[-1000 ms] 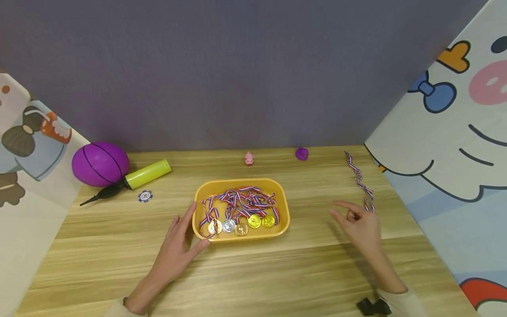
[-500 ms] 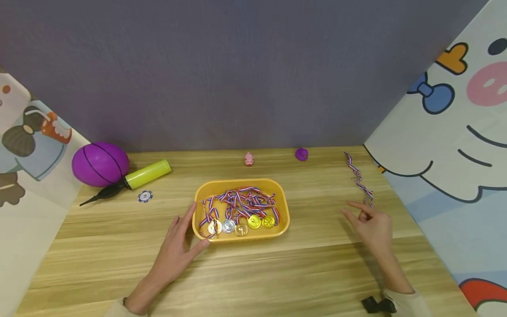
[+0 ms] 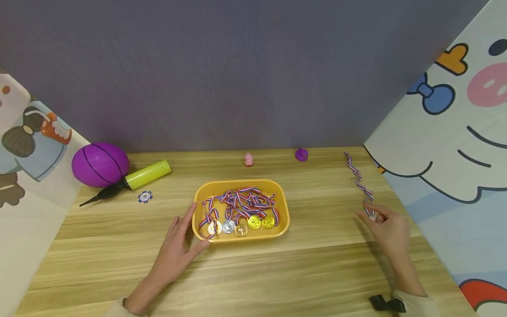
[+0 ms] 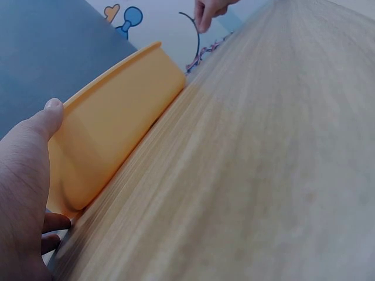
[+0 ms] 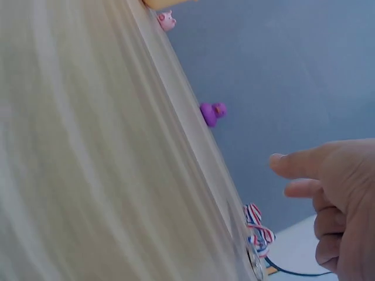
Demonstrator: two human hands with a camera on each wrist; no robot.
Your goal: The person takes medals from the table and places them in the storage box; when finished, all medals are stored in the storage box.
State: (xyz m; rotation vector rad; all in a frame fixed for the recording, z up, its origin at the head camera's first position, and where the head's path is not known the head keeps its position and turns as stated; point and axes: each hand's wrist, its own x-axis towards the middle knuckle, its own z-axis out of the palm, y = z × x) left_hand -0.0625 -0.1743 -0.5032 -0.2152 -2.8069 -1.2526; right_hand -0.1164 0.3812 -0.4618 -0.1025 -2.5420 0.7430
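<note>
A yellow plastic basket (image 3: 241,184) holds several gold and silver-coloured medals with striped ribbons bunched behind them. My left hand (image 3: 174,251) rests against the basket's left end, its straight fingers along the side and its thumb at the near corner; the left wrist view shows the thumb touching the outer wall (image 4: 111,117). On the right of the table lies another medal (image 3: 371,215) with a twisted red, white and blue ribbon (image 3: 358,178) stretching away from it. My right hand (image 3: 390,231) hovers over that medal, thumb and index finger apart, other fingers curled, holding nothing. It partly hides the medal.
Along the back stand a small pink pig (image 3: 248,160) and a purple rubber duck (image 3: 301,154). At left lie a purple ball (image 3: 100,165), a yellow-green hand pump (image 3: 148,175) and a poker chip (image 3: 145,197). A grey panel (image 3: 237,79) rises behind the wooden table (image 3: 253,281).
My right hand has moved rightward to the lone medal and its ribbon, keeping thumb and index finger parted. The left hand and the basket have stayed put.
</note>
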